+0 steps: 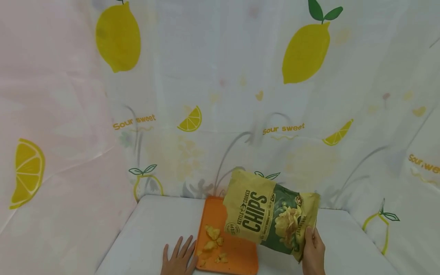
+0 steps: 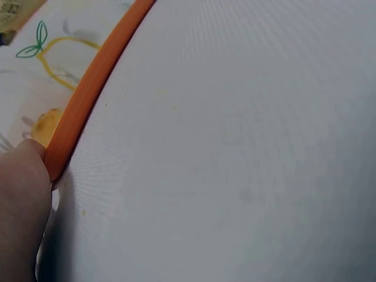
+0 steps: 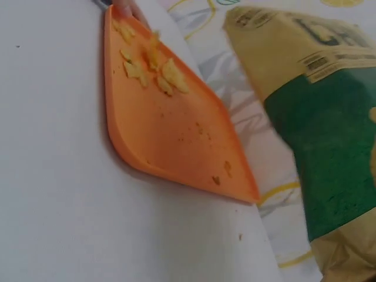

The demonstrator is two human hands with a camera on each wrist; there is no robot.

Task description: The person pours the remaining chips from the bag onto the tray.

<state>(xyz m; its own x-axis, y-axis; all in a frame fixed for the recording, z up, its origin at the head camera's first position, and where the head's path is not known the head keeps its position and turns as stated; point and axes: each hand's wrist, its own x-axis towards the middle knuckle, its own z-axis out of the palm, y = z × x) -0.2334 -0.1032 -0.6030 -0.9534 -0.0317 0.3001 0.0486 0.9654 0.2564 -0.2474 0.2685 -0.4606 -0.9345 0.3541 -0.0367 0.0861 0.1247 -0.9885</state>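
Observation:
My right hand [image 1: 313, 252] grips the lower right end of a tan and green chip bag [image 1: 266, 214], thumb across its printed front. The bag is held tilted above the right part of an orange tray [image 1: 237, 258]. Several yellow chips [image 1: 211, 238] lie in the tray's left part, also seen as chips [image 3: 170, 75] in the right wrist view. With fingers spread and straight, my left hand [image 1: 178, 258] lies at the tray's left edge. In the left wrist view, part of that hand [image 2: 23, 194] touches the orange rim [image 2: 88, 100].
The tray stands on a white table [image 1: 154, 221]. Small crumbs [image 3: 204, 130] dot the tray, and a few specks lie on the tabletop. A lemon-printed curtain [image 1: 220, 76] hangs behind the table and along both sides.

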